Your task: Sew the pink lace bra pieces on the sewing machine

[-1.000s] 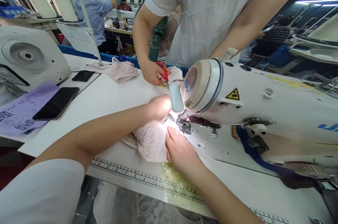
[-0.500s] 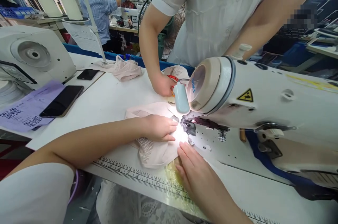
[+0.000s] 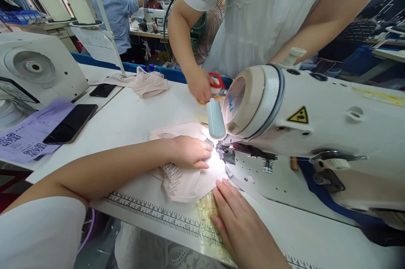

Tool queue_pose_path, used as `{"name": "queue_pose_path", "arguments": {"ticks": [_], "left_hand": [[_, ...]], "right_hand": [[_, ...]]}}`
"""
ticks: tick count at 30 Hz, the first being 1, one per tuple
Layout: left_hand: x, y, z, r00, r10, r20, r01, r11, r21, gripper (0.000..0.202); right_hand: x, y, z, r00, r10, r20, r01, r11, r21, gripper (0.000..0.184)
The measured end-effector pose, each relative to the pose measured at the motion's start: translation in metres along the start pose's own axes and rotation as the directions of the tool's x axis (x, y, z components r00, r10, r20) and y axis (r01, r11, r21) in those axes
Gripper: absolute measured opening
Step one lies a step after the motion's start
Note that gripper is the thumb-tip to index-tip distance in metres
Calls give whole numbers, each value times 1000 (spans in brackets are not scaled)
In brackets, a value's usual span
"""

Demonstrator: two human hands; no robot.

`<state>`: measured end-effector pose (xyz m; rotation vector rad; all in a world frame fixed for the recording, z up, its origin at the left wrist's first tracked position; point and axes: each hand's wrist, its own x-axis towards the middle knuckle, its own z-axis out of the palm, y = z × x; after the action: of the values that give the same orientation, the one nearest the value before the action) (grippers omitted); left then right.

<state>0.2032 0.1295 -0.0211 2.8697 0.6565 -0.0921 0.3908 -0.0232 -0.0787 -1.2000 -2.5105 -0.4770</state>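
Scissors [image 3: 222,82] have been raised in a co-worker's hand [image 3: 200,86]. Cloth [image 3: 191,182] is pressed to the table [image 3: 133,121], left of the foot [image 3: 228,153], under the left hand [image 3: 191,151] (the nearer one), thumb and fingers parted; at its near edge the right hand [image 3: 238,214] is laid, fingers straight, nothing visibly pinched.

Pale pink, lace-patterned fabric [image 3: 186,186]; white sewing machine [image 3: 332,108]; lilac paper [image 3: 34,126]
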Motion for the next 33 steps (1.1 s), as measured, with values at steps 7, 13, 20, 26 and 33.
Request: {"name": "queue_pose_path", "arguments": {"ticks": [7,13,20,26,33], "left_hand": [[-1,-4,3,997,72,15,-72,997,28,27],[-1,-6,2,998,47,29,-47,999,19,30],[2,-8,-2,997,35,75,-38,998,41,33],[5,-7,-16,995,84,59,-90,991,99,30],[4,35,-11,976,-154,153,123,974,191,45]], "right_hand": [[4,2,1,1000,22,9,-22,998,60,37],[4,1,3,999,33,-31,-32,998,46,36],[11,-3,2,995,76,-70,-74,997,25,36],[13,-3,3,995,74,-70,-74,997,2,36],[17,-4,1,995,85,-43,-84,996,13,39]]}}
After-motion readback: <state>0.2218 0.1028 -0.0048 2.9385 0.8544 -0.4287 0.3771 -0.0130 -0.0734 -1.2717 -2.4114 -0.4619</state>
